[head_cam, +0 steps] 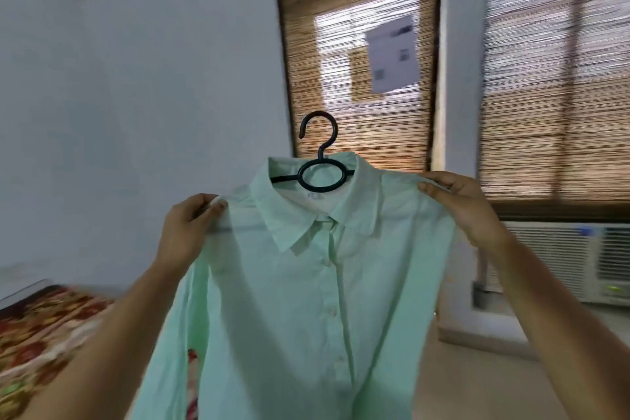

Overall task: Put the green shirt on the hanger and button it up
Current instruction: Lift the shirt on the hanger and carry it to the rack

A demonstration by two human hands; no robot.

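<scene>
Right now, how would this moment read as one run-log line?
green shirt: on hanger, placket looks closed | left grip: pinches one shoulder | right grip: pinches other shoulder | hook: free

Nothing here can be read. The small white tag [312,195] inside the collar of the green shirt [289,300] carries dark marks too blurred to make out. The paper sheet [392,54] on the bamboo blind [354,119] shows only grey blotches, and the blue badge [588,231] on the air conditioner [559,259] is smeared.
</scene>
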